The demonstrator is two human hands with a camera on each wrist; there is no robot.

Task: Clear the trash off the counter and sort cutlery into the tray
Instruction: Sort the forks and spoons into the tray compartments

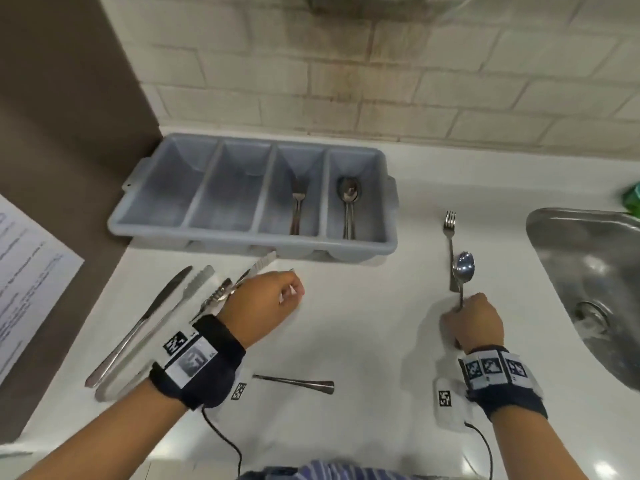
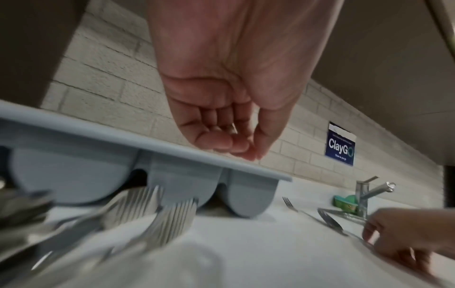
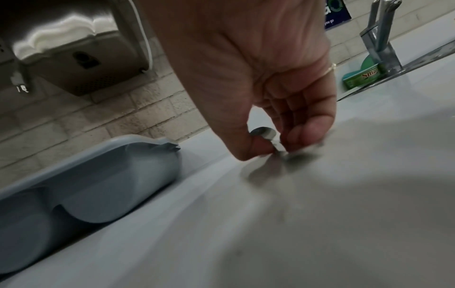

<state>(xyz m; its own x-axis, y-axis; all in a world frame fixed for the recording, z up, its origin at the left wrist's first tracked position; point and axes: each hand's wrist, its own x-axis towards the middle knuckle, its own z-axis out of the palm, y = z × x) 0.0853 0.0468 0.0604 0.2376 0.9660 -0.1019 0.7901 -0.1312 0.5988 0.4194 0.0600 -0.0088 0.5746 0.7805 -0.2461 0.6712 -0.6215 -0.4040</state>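
A grey four-slot cutlery tray [image 1: 207, 237] stands at the back of the white counter. Its third slot holds forks [image 1: 297, 206] and its right slot holds spoons [image 1: 349, 206]; the two left slots look empty. My right hand [image 1: 464, 313] pinches the handle of a spoon [image 1: 463, 268] just above the counter, bowl pointing away, beside a fork [image 1: 450, 237] that lies flat. The pinch on the spoon [image 3: 262, 133] shows in the right wrist view. My left hand [image 1: 277, 299] hovers in front of the tray, fingers [image 2: 221, 142] loosely curled and holding nothing.
A table knife [image 1: 138, 327] and metal tongs [image 1: 152, 334] lie at the left, with more tongs [image 1: 242, 282] behind my left hand. A cutlery handle [image 1: 294, 382] lies near my left wrist. A steel sink [image 1: 540, 230] is to the right, a printed sheet [image 1: 27, 271] at far left.
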